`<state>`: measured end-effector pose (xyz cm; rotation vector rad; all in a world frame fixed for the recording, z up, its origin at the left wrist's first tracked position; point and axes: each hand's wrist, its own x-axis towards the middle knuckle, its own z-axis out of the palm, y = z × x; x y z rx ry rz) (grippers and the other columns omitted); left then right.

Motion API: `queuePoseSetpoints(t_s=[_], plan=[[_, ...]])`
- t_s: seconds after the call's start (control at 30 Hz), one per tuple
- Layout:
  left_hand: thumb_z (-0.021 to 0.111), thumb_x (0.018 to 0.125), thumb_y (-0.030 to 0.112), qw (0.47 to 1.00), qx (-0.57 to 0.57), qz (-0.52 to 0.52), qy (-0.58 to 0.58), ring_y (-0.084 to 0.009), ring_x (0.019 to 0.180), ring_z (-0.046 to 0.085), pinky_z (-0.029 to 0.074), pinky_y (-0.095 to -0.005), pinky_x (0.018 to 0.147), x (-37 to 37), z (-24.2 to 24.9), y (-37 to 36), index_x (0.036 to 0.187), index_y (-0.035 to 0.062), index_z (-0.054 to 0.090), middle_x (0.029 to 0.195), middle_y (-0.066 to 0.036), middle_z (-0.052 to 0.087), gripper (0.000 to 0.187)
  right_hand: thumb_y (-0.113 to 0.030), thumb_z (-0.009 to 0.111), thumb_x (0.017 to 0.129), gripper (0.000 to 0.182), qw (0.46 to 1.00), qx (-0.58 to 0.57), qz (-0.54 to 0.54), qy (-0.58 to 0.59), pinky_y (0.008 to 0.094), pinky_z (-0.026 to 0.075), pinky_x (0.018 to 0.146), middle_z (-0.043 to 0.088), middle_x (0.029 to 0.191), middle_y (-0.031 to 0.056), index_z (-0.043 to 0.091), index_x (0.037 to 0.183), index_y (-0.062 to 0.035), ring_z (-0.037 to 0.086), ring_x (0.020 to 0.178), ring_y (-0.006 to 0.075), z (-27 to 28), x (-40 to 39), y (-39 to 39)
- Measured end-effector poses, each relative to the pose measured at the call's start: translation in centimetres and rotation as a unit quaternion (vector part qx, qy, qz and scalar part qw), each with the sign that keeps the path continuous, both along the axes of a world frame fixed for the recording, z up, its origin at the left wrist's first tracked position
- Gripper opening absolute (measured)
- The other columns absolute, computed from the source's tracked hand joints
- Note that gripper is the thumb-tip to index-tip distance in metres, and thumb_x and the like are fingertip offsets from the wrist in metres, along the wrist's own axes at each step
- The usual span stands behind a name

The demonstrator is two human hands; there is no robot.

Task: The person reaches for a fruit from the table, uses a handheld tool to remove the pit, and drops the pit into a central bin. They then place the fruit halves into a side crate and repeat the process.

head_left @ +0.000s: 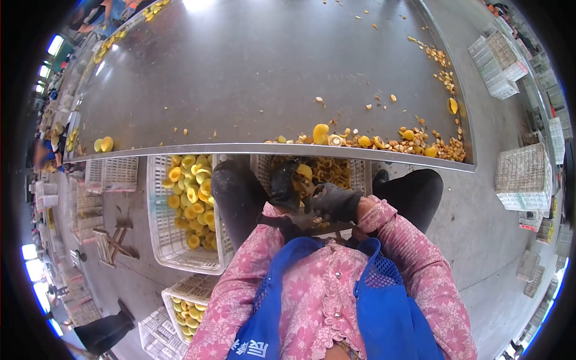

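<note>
My left hand [285,185], in a black glove, is closed around a yellow apricot [304,172], which shows at its fingertips. Close beside it, my right hand [333,202] wears a dark, dirty glove with the fingers curled in towards the left hand. What the right fingers hold, if anything, is hidden. Both hands are between my knees, in front of a white crate [363,177] of brownish-orange fruit pieces [333,171]. Left of my knee, a larger white crate [157,234] holds many yellow apricot halves [195,192].
A metal table [258,78] with a raised rim stands ahead. Pits and scraps [444,147] gather along its right edge and front corner. A wooden stool [112,243] and a lower crate of fruit [189,312] are at left; stacked crates [522,174] stand at right.
</note>
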<state>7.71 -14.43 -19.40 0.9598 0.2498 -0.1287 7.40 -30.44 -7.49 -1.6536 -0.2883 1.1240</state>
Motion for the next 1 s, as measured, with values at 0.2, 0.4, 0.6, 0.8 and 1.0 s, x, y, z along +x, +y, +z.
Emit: queuePoseSetpoints(t_s=[0.2, 0.4, 0.6, 0.8, 1.0], plan=[[0.048, 0.091, 0.018, 0.993, -0.109, -0.036, -0.001, -0.0161, 0.091, 0.057, 0.049, -0.0299, 0.077, -0.2, 2.8, -0.1, 0.104, 0.0031, 0.058, 0.103, -0.008, 0.059, 0.023, -0.024, 0.061, 0.080, 0.018, 0.986, 0.045, -0.078, 0.142, 0.0200, 0.033, 0.037, 0.052, 0.056, -0.0014, 0.064, 0.081, -0.0065, 0.045, 0.042, 0.0062, -0.9, 0.1, -0.8], [0.053, 0.086, 0.014, 0.993, 0.081, -0.023, -0.083, -0.0177, 0.090, 0.058, 0.049, -0.0284, 0.076, -0.2, -1.7, -0.5, 0.108, 0.0023, 0.055, 0.100, -0.007, 0.058, 0.025, -0.020, 0.058, 0.083, 0.017, 0.969, 0.006, -0.120, 0.216, 0.0197, 0.033, 0.037, 0.049, 0.053, -0.0028, 0.064, 0.083, -0.0050, 0.044, 0.042, 0.0057, 1.4, -0.2, -0.1], [0.062, 0.076, 0.011, 0.808, 0.472, 0.089, -0.340, -0.0231, 0.086, 0.059, 0.049, -0.0300, 0.074, -0.5, 1.3, -0.5, 0.111, -0.0005, 0.053, 0.097, -0.013, 0.058, 0.038, -0.007, 0.058, 0.077, 0.022, 0.972, 0.134, 0.009, -0.192, 0.0227, 0.042, 0.048, 0.062, 0.084, 0.0018, 0.062, 0.099, -0.0046, 0.052, 0.058, 0.0093, -2.8, -1.3, -0.5], [0.059, 0.077, 0.009, 0.911, 0.394, 0.051, -0.110, -0.0247, 0.090, 0.058, 0.048, -0.0315, 0.077, -0.6, -7.7, -0.9, 0.113, -0.0013, 0.052, 0.100, -0.013, 0.058, 0.038, -0.004, 0.054, 0.082, 0.022, 0.885, 0.290, -0.151, 0.333, 0.0139, 0.037, 0.049, 0.061, 0.085, 0.0004, 0.060, 0.104, -0.0032, 0.046, 0.058, 0.0012, -3.6, -2.3, 0.1], [0.058, 0.078, 0.009, 0.992, 0.123, -0.020, 0.015, -0.0246, 0.091, 0.057, 0.048, -0.0323, 0.077, -2.3, -2.9, -0.3, 0.114, -0.0012, 0.051, 0.102, -0.013, 0.057, 0.038, -0.015, 0.053, 0.088, 0.011, 0.818, 0.283, -0.259, 0.429, 0.0156, 0.030, 0.038, 0.050, 0.061, -0.0032, 0.057, 0.092, -0.0055, 0.040, 0.045, 0.0025, -2.7, -2.9, 1.5]])
